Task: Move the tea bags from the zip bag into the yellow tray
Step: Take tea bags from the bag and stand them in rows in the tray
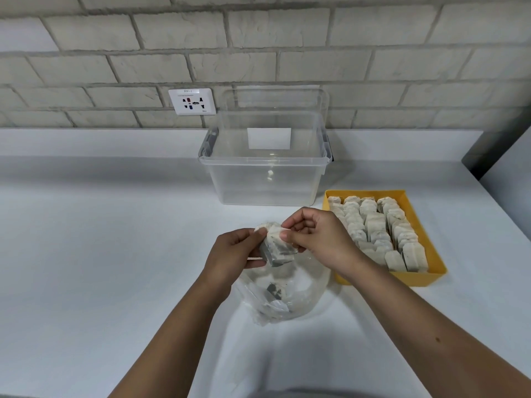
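A small stack of pale tea bags [277, 245] is held just above the clear zip bag [287, 294], which lies open and crumpled on the white counter. My left hand [235, 254] grips the stack from the left. My right hand [313, 235] pinches its top edge with thumb and forefinger. A few more tea bags [274, 291] show through the plastic inside the zip bag. The yellow tray [413, 214] sits to the right, touching nothing, with several rows of tea bags [379, 231] standing in it.
A large clear plastic bin [265, 170] stands behind the hands against the brick wall. A white wall socket [192, 101] is to its left. The counter's right edge [494, 191] runs diagonally past the tray.
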